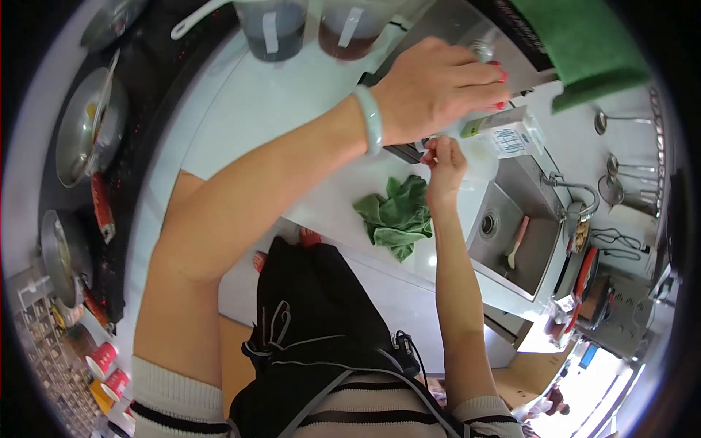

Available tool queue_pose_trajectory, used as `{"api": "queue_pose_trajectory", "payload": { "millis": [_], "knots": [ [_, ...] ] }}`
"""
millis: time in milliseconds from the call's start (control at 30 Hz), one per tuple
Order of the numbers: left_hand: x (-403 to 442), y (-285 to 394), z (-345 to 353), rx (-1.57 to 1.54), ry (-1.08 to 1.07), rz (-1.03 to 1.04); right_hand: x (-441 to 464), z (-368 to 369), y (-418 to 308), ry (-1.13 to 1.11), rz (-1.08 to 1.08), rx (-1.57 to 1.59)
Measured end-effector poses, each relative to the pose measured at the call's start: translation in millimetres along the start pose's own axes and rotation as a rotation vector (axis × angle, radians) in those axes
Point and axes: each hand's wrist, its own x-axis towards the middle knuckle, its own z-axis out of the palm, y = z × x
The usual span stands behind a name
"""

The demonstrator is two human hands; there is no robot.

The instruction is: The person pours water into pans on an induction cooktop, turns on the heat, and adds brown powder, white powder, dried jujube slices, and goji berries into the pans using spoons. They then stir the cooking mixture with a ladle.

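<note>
My left hand point(442, 91), with a pale bangle point(370, 120) at the wrist, reaches across the counter at the upper middle. Its fingers are bent and close together; whatever they hold, if anything, is hidden. A small clear glass-like object point(480, 50) shows just beyond its knuckles, and a white carton point(517, 135) with blue print lies to the right of its fingertips. Lower down, my right hand point(446, 169) has thumb and fingers pinched together, beside a dark flat object point(406, 152). Anything in the pinch is too small to name. A crumpled green cloth point(398, 215) lies left of my right wrist.
A steel sink point(537, 252) holds a pink-handled utensil point(519, 242), with a faucet point(580, 191) behind. Two clear jugs point(272, 33) of dark liquid stand at the top. Pans point(77, 139) sit on the dark stove point(135, 157) at left. Ladles point(621, 119) hang at right.
</note>
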Motion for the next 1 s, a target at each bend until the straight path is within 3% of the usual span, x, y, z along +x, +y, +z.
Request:
{"api": "queue_pose_trajectory", "payload": {
  "millis": [200,1000],
  "knots": [
    [-6,-3,-7,0.086,-0.160,-0.010,2,-5,0,-0.049,0.005,0.013],
    [-4,-1,-7,-0.022,-0.167,-0.087,2,-6,-5,-0.077,0.040,-0.005]
  ]
}}
